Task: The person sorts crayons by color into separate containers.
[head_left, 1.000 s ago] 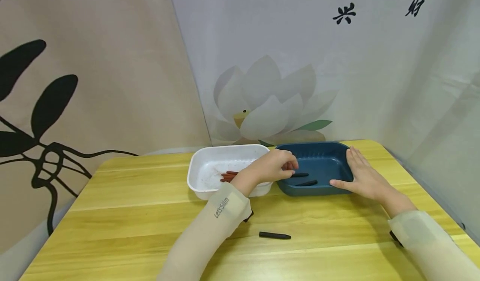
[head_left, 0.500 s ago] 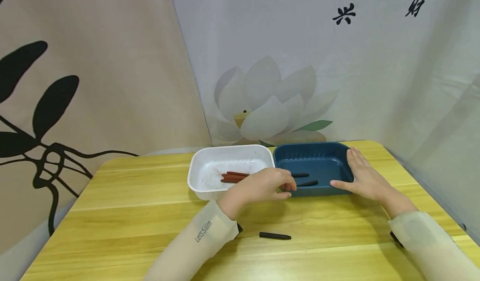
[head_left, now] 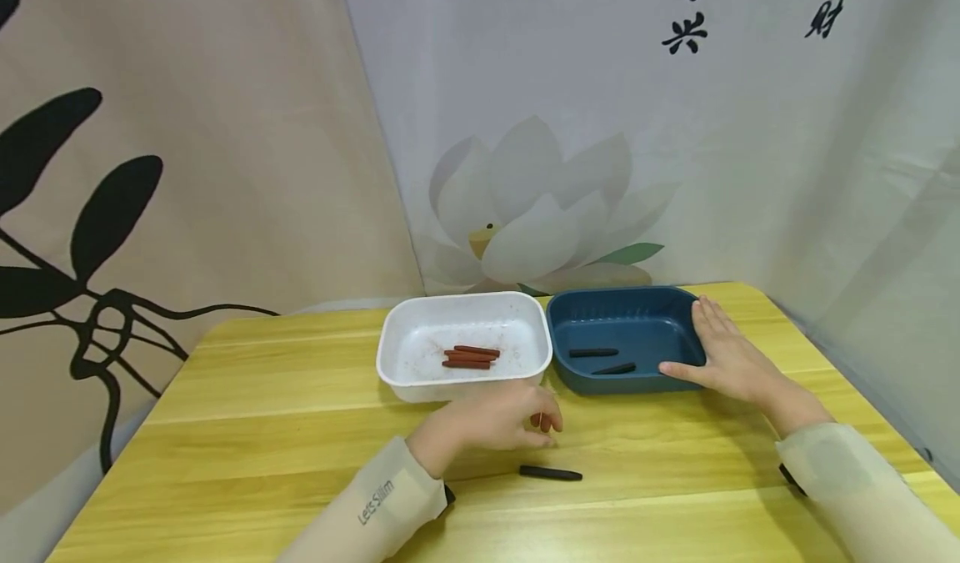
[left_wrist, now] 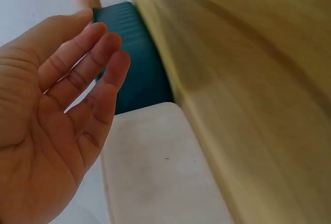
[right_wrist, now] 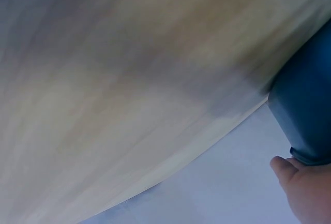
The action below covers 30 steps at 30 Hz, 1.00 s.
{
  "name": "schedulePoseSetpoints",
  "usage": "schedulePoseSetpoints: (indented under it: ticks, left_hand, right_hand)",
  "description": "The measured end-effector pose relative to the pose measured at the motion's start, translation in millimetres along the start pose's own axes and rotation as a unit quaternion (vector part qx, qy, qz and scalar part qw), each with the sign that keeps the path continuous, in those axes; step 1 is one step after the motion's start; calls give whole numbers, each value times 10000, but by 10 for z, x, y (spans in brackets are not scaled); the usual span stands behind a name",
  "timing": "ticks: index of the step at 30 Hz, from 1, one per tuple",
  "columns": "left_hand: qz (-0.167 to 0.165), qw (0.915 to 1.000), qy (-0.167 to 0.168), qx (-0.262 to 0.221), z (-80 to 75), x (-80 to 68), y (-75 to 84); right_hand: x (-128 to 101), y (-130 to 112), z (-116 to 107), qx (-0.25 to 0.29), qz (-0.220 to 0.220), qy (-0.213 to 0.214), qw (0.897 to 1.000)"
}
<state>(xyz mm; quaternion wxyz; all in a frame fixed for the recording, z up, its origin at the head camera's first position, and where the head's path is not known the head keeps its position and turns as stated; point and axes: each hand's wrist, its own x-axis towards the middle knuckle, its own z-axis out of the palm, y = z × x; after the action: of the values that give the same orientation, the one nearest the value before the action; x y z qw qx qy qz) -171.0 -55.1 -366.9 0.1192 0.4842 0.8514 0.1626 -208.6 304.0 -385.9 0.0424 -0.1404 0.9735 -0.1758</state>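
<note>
My left hand (head_left: 498, 417) hovers over the table in front of the white tub, fingers loosely bent and nothing between them; its bare palm shows in the left wrist view. Just below it, a black crayon (head_left: 551, 473) lies on the wood. At the right end of the blue tub (head_left: 637, 384), my right hand (head_left: 727, 359) rests with fingers spread along the rim and thumb at the front corner. Inside that tub lie two black crayons, one farther back (head_left: 593, 353) and one nearer (head_left: 615, 369). Several reddish-brown crayons (head_left: 471, 358) lie bunched in the white tub (head_left: 420, 388).
Both tubs stand side by side near the back edge of the wooden table (head_left: 262, 429). A printed cloth (head_left: 570, 71) hangs behind it. In the right wrist view, the blue tub wall (right_wrist: 310, 105) stands beside the table surface.
My left hand has drawn back from over the blue tub, toward the front and left, uncovering the crayons in both tubs. The right hand stays at the rim.
</note>
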Motion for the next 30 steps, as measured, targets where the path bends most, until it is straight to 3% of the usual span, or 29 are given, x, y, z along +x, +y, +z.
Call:
schedulePoseSetpoints:
  ticks: [11,30]
  left_hand:
    - [177,9982,-571,43,126,-24,-12]
    - [114,9946,-1034,-45,180,56,14]
  right_hand:
    - [4,-12,-2,118,91,-68,9999]
    - [19,16,-4,59,73,-61,9999]
